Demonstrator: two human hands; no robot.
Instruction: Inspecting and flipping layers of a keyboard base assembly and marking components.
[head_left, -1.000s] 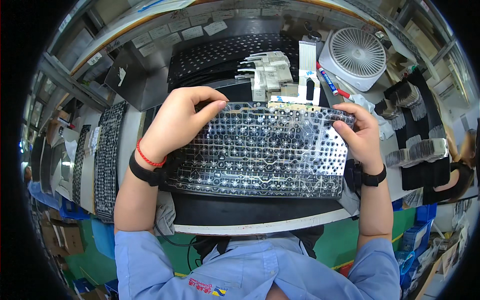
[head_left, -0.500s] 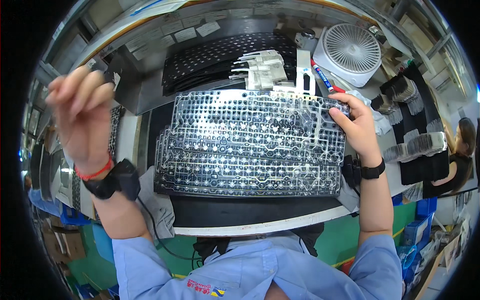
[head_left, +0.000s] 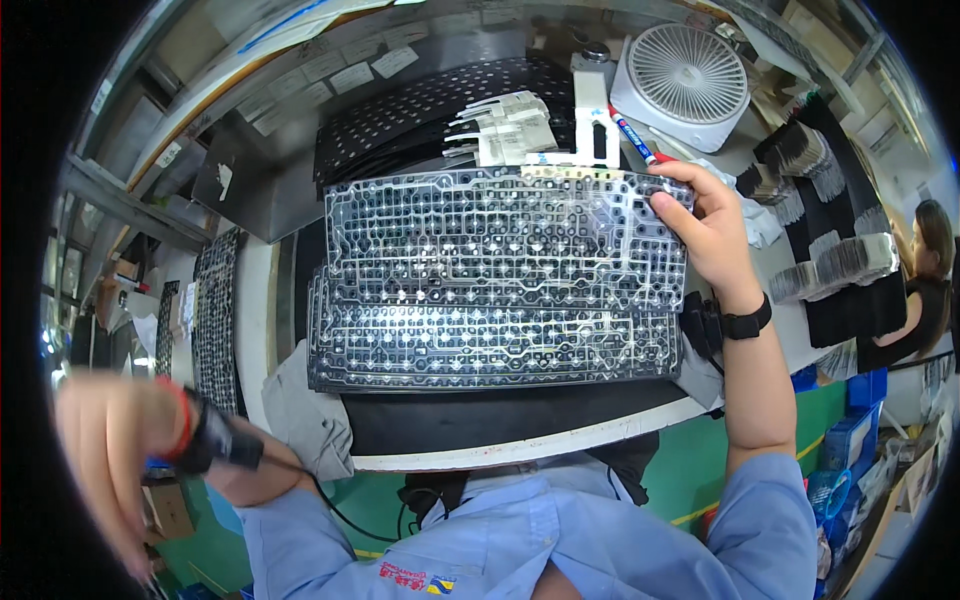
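Note:
A clear keyboard membrane sheet (head_left: 480, 240) with dark dots and silvery circuit traces lies slightly tilted over a stack of similar sheets (head_left: 480, 350). My right hand (head_left: 712, 215) grips its upper right corner, thumb on top and fingers curled round the edge. Far off to the lower left, beside the bench, hangs my left hand (head_left: 110, 450), smeared by motion with its fingers pointing down. Whether anything is between those fingertips cannot be made out. A flat white ribbon tail (head_left: 597, 125) stands up beyond the sheet's far edge.
Behind the sheets lie pale strips (head_left: 505, 130) and black perforated sheets (head_left: 420, 110). A white fan (head_left: 685, 80) and a blue-and-red marker (head_left: 632, 138) are at the back right. Bundled strips (head_left: 835, 270) lie on black material at right. A grey cloth (head_left: 310, 420) hangs at the left edge.
My left hand has swung from the upper left down to the lower left. The top sheet has shifted slightly left, its far left corner lower in tilt, while my right hand keeps its corner.

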